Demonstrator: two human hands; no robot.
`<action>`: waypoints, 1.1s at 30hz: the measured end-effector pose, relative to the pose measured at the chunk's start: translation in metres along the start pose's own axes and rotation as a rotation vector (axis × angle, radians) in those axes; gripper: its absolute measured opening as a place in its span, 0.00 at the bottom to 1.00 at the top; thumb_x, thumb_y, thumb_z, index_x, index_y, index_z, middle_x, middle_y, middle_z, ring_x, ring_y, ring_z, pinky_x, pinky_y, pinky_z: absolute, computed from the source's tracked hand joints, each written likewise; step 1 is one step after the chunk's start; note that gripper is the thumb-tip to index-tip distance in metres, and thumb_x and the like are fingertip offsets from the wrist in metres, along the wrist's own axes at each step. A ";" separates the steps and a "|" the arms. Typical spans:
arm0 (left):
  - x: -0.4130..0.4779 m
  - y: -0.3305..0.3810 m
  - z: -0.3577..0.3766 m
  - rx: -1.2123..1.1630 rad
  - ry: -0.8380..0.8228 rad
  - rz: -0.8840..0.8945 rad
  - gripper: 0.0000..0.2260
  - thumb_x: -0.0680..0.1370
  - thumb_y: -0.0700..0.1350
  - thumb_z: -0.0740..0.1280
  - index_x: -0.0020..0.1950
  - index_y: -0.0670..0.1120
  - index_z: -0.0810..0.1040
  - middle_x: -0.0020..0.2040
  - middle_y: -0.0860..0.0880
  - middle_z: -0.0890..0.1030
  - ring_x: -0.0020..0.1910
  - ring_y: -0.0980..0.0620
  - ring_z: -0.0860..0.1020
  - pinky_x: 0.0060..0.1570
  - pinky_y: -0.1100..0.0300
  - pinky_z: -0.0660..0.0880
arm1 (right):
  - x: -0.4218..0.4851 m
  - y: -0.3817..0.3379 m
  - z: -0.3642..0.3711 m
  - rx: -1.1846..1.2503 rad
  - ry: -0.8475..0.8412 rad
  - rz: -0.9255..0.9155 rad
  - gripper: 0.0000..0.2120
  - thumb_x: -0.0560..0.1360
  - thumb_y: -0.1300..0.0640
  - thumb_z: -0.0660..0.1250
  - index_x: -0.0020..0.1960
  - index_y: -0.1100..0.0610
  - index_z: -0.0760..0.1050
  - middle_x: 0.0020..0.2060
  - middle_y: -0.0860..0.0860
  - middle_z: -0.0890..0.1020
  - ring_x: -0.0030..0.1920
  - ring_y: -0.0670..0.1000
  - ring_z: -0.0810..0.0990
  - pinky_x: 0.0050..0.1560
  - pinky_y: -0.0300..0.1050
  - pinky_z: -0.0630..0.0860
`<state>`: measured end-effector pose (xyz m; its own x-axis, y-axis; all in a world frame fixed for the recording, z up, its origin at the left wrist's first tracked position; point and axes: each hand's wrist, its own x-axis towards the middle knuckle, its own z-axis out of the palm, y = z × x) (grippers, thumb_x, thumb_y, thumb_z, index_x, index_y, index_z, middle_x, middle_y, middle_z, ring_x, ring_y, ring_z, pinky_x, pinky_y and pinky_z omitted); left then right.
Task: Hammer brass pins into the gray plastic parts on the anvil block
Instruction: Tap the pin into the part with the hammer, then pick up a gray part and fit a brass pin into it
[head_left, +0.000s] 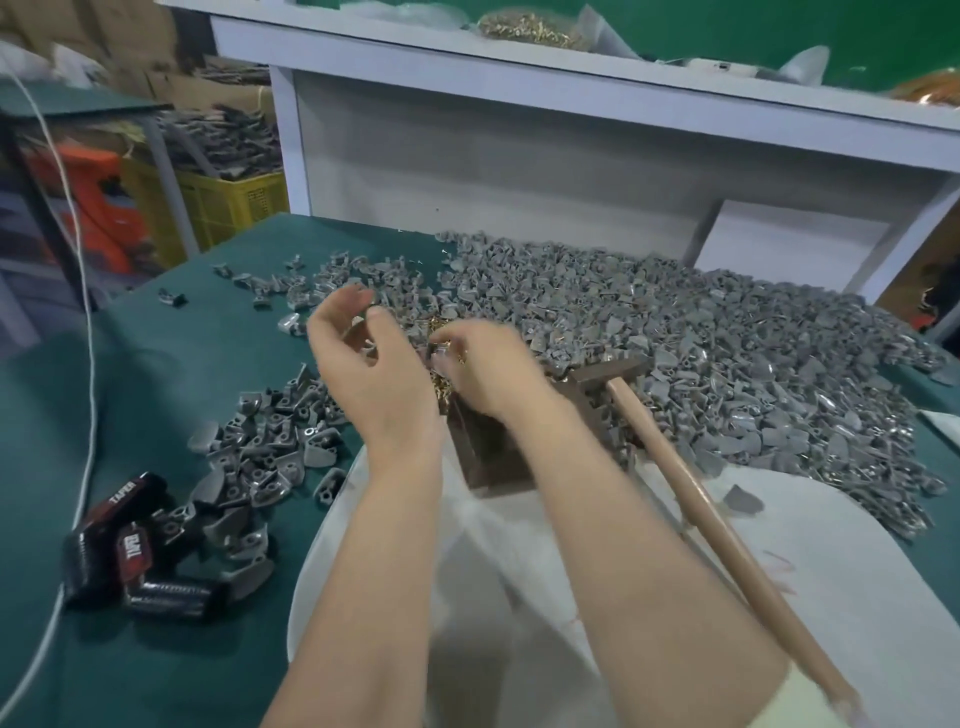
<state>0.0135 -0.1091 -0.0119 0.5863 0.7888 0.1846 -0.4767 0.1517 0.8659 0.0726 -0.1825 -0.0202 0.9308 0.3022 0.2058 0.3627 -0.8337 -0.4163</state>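
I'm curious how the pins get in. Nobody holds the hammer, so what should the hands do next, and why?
Probably pick one pin and set it in a gray part on the block. The right hand is at the pin pile, the left hand hovers beside it, and the hammer lies unheld, so nothing seems ready to hit.

A black pack (111, 512) near the left edge of the green table (171, 364) is showing the word "TAPER" in white capitals, running slantwise along its upper face. A second black pack (130, 553), touching the first, is carrying a red label with white letters standing on end, and blur is making them too soft to read. A third pack (171, 597), just below, is showing only a pale, blurred pattern.
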 end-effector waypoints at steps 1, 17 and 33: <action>0.002 -0.001 -0.001 -0.011 0.024 -0.009 0.09 0.79 0.36 0.60 0.54 0.48 0.71 0.48 0.55 0.75 0.46 0.63 0.74 0.44 0.73 0.70 | 0.006 -0.011 0.014 -0.036 -0.096 -0.030 0.12 0.78 0.56 0.62 0.59 0.51 0.77 0.56 0.53 0.81 0.54 0.54 0.79 0.58 0.51 0.76; -0.006 -0.017 0.004 0.261 -0.476 -0.176 0.09 0.78 0.38 0.65 0.55 0.50 0.76 0.50 0.55 0.78 0.49 0.60 0.76 0.49 0.70 0.70 | -0.015 0.008 -0.039 0.951 0.124 0.244 0.03 0.76 0.67 0.64 0.47 0.64 0.77 0.36 0.56 0.81 0.32 0.49 0.81 0.38 0.40 0.82; 0.011 -0.006 -0.007 -0.127 -0.021 -0.240 0.05 0.76 0.39 0.69 0.44 0.47 0.75 0.42 0.51 0.78 0.43 0.56 0.77 0.49 0.66 0.75 | -0.014 -0.002 -0.009 0.006 -0.009 0.160 0.09 0.75 0.52 0.68 0.52 0.54 0.79 0.48 0.51 0.82 0.50 0.52 0.79 0.55 0.50 0.76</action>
<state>0.0182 -0.0968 -0.0184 0.7053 0.7089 -0.0080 -0.3998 0.4071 0.8212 0.0579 -0.1891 -0.0145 0.9771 0.1697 0.1285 0.2099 -0.8689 -0.4482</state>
